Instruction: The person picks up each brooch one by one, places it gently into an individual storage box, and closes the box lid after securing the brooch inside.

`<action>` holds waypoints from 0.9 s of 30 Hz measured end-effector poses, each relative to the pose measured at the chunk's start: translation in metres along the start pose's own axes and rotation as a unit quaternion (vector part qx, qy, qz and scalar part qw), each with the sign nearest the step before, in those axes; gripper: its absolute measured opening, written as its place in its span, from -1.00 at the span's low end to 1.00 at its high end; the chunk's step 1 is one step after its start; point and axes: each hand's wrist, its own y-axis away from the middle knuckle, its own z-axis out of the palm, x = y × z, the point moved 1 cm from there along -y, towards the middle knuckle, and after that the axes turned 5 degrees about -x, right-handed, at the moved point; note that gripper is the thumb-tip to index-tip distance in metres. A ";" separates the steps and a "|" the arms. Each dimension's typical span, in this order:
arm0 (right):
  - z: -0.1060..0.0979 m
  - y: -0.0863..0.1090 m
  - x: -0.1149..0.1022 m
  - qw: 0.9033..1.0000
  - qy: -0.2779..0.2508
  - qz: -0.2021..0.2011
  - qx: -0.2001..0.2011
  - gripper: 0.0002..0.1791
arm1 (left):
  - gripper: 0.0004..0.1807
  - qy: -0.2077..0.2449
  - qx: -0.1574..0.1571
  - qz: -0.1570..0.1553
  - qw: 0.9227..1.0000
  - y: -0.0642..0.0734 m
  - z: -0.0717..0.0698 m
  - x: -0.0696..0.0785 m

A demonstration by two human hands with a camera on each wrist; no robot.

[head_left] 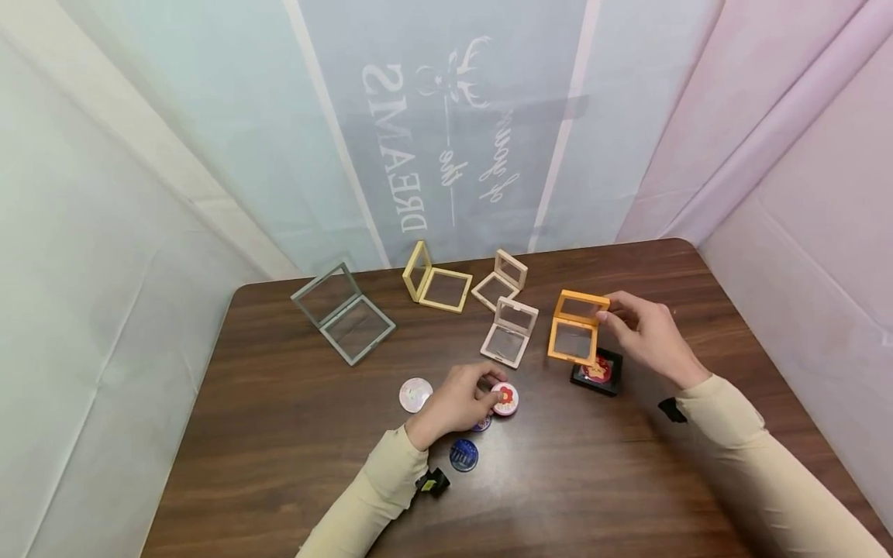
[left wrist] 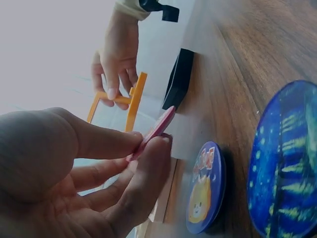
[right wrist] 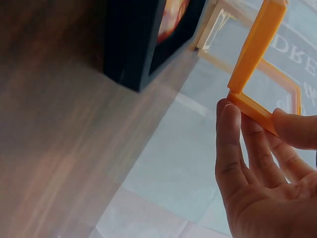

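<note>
In the left hand (head_left: pixel 456 399) a flower badge (head_left: pixel 506 398), in the right hand (head_left: pixel 649 337) an orange frame (head_left: pixel 575 318)

The left hand pinches the pink-rimmed flower badge between thumb and forefinger, the gap between them only as wide as the badge is thick; its other fingers bend beside them. The right hand pinches the orange frame near its hinge, thumb on 1 side and fingers on the other. The frame's 2 panels stand unfolded at an angle.

The flower badge lies at the left hand's fingertips, apart from the orange frame, which is farther forward and to the right. Just beside the left hand are a purple badge (head_left: pixel 481 424), partly covered by it, and a pale badge (head_left: pixel 415 394); a dark blue badge (head_left: pixel 463 455) is nearer the wearer. Beyond, on the worktop (head_left: pixel 558 480), stand a grey-green frame (head_left: pixel 359 329), a yellow frame (head_left: pixel 446 290) and 2 beige frames (head_left: pixel 508 346).

In the head view the orange frame overlaps a black frame (head_left: pixel 617 372) holding a red badge (head_left: pixel 597 369); both wrist views show a gap between the 2 frames. The head view alone shows the red flower; the left wrist view has that badge tilted, nearly edge-on, but reveals a yellow animal figure on the purple badge.
</note>
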 end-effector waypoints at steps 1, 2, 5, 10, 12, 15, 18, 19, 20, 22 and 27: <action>0.001 0.003 -0.001 1.000 0.001 -0.004 -0.002 -0.85 | -0.80 0.004 0.002 -0.001 1.000 0.000 0.000 0.000; 0.003 0.006 -0.001 1.000 -0.001 -0.004 -0.003 -0.86 | -0.80 0.007 0.005 0.001 1.000 0.000 0.001 0.000; 0.008 0.015 -0.004 1.000 0.000 -0.011 -0.002 -0.86 | -0.81 0.022 0.015 0.002 1.000 0.000 0.002 0.000; 0.019 0.026 -0.008 1.000 -0.009 -0.018 -0.021 -0.84 | -0.80 0.073 0.017 -0.011 0.997 -0.001 0.003 0.000; 0.023 0.029 -0.010 0.999 -0.019 -0.016 -0.032 -0.84 | -0.80 0.083 0.018 -0.014 0.996 -0.002 0.002 0.001; 0.029 0.032 -0.012 0.999 -0.028 -0.012 -0.040 -0.84 | -0.79 0.073 0.018 -0.014 0.997 -0.001 0.003 0.001; 0.033 0.034 -0.014 0.999 -0.030 -0.007 -0.041 -0.85 | -0.79 0.057 0.019 -0.013 0.998 -0.002 0.004 0.000; 0.033 0.035 -0.014 0.999 -0.029 -0.006 -0.041 -0.85 | -0.78 0.051 0.020 -0.012 0.998 -0.002 0.004 0.000; 0.034 0.035 -0.015 0.999 -0.029 -0.006 -0.041 -0.86 | -0.79 0.045 0.023 -0.010 0.999 -0.002 0.004 0.001; 0.036 0.036 -0.015 0.999 -0.028 -0.003 -0.043 -0.86 | -0.79 0.044 0.025 -0.008 0.999 -0.003 0.005 0.001; 0.041 0.039 -0.015 0.999 -0.019 -0.008 -0.044 -0.89 | -0.78 0.038 0.031 -0.002 0.999 -0.004 0.005 0.002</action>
